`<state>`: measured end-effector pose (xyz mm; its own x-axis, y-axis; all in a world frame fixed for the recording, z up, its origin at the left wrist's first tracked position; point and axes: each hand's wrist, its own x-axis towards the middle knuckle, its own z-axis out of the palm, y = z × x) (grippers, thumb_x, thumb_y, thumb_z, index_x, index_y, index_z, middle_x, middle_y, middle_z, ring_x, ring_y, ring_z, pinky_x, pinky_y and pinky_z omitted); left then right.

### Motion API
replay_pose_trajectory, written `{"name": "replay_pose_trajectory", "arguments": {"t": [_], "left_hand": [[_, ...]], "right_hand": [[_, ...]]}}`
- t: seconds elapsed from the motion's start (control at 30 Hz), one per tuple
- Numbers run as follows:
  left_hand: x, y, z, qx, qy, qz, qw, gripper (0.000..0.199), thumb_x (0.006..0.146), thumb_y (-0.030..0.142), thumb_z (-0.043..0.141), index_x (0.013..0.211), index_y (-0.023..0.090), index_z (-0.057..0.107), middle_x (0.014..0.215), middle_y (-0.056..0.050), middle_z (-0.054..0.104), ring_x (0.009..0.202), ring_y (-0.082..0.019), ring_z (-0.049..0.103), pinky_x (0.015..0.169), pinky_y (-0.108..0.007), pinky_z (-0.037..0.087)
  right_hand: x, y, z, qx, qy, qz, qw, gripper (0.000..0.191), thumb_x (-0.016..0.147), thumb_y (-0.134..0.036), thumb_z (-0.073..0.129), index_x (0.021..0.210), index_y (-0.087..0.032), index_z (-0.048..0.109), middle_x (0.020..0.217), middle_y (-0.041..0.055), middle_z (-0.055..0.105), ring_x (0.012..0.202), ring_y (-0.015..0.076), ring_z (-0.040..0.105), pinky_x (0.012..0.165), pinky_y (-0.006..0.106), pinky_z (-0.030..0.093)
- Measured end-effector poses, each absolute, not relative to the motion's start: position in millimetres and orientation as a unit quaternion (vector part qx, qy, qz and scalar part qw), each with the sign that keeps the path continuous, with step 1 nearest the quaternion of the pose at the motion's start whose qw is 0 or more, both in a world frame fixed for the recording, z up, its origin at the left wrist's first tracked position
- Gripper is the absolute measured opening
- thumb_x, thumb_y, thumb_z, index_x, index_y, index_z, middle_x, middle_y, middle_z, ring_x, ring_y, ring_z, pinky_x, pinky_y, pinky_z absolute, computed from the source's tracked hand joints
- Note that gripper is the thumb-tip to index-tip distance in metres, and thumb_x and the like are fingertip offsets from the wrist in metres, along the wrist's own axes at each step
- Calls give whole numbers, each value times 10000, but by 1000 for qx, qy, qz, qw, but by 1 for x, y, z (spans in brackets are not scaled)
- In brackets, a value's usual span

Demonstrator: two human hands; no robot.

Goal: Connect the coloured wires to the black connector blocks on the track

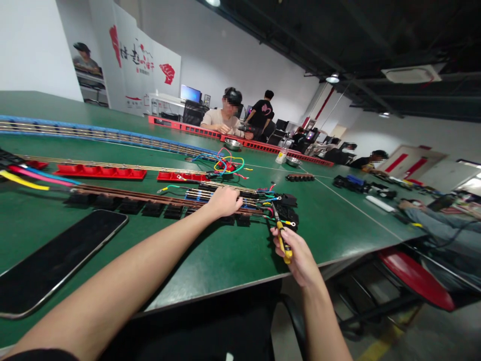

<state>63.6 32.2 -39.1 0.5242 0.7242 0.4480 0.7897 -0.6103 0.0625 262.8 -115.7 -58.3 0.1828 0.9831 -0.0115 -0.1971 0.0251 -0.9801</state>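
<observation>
My left hand (224,201) is closed over a long assembly of copper-coloured bars in black holders (150,201), pressing on it near its right end; its fingertips are partly hidden. In my right hand (296,249) are yellow-handled pliers (283,243). Their dark jaws point away from me, among short coloured wires with ring terminals at the assembly's end; what the jaws touch is too small to tell. One ring terminal (292,223) on a yellow wire sticks out beside the jaws. Black end blocks (287,210) lie just beyond.
A smartphone (60,260) lies at left on the green table (210,268). Red holders (101,171), a long blue rail (105,134) and looped wires (229,164) are behind the assembly. A co-worker (223,118) sits across the table, near a metal bowl (232,144). A red stool (417,278) stands at right.
</observation>
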Motion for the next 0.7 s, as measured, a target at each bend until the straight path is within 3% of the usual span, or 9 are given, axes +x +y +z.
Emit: {"name": "replay_pose_trajectory", "arguments": {"t": [0.27, 0.7], "left_hand": [[64, 34, -41, -872, -433, -213, 83, 357, 925, 312, 407, 902, 123, 708, 951, -151, 727, 900, -264, 679, 822, -371, 501], [64, 31, -35, -874, -434, -207, 69, 354, 917, 312, 400, 869, 129, 699, 943, -149, 720, 902, -258, 673, 810, -356, 497]], "right_hand": [[276, -96, -72, -471, -421, 501, 591, 333, 605, -331, 844, 893, -211, 728, 893, 37, 628, 698, 114, 491, 596, 221, 421], [279, -94, -76, -473, -491, 488, 545, 305, 735, -380, 762, 965, -194, 687, 847, 23, 595, 603, 87, 413, 529, 217, 343]]}}
